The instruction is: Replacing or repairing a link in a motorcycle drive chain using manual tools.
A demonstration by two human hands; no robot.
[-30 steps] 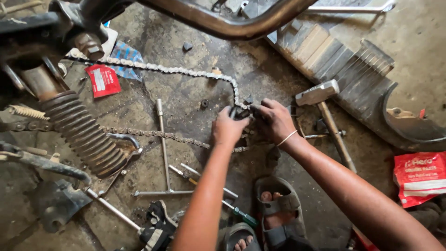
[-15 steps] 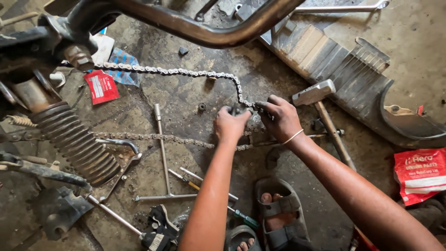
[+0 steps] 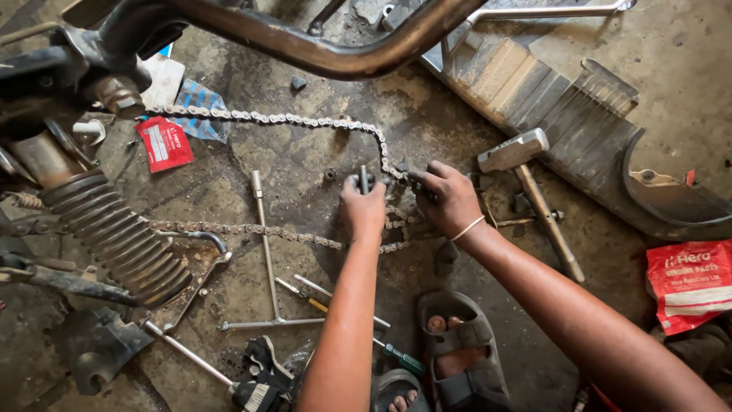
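A long motorcycle drive chain [image 3: 267, 118] lies on the grimy concrete floor, looping from the upper left to the middle and back along a lower run [image 3: 229, 229]. My left hand [image 3: 364, 204] grips a small dark metal tool [image 3: 364, 179] that stands upright at the chain's bend. My right hand [image 3: 450, 200], with a thin white band on the wrist, pinches the chain end beside that tool. The two hands are a few centimetres apart, both at the same spot on the chain.
A hammer [image 3: 534, 191] lies right of my right hand. A T-handle wrench [image 3: 267, 259], screwdrivers [image 3: 328, 301] and a ribbed fork boot [image 3: 114, 236] lie left. A chain cover [image 3: 579, 122], red packets [image 3: 164, 143] and a curved frame tube [image 3: 320, 53] surround. My sandalled foot [image 3: 457, 351] is below.
The view has shifted slightly, so everything sits a little lower in frame. Both hands stay at the chain's bend; the left hand now holds the small tool more upright.
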